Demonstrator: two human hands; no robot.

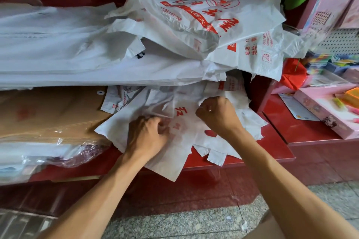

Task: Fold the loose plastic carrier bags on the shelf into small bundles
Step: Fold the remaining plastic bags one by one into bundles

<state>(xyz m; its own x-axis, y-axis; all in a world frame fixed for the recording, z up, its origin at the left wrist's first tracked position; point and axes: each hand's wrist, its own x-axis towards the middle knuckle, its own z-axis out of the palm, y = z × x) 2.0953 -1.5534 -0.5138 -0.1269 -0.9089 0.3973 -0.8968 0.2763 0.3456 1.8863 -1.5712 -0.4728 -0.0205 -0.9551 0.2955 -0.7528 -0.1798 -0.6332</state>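
Note:
A white carrier bag with red print [180, 141] lies spread on the red shelf [272, 147], its lower corner hanging over the front edge. My left hand [147, 136] grips a bunch of its plastic near the middle. My right hand [217, 114] is curled on the bag's upper right part, pinching the film. More loose white bags with red lettering [204, 19] are heaped above, some drooping over a thick stack of flat white bags [77, 48].
Flat brown cardboard sheets [48, 114] and clear-wrapped packs [48, 155] fill the shelf's left side. To the right stands a lower red shelf with a pink box [322, 110] and colourful stationery [330, 64]. Speckled grey floor [174, 225] lies below.

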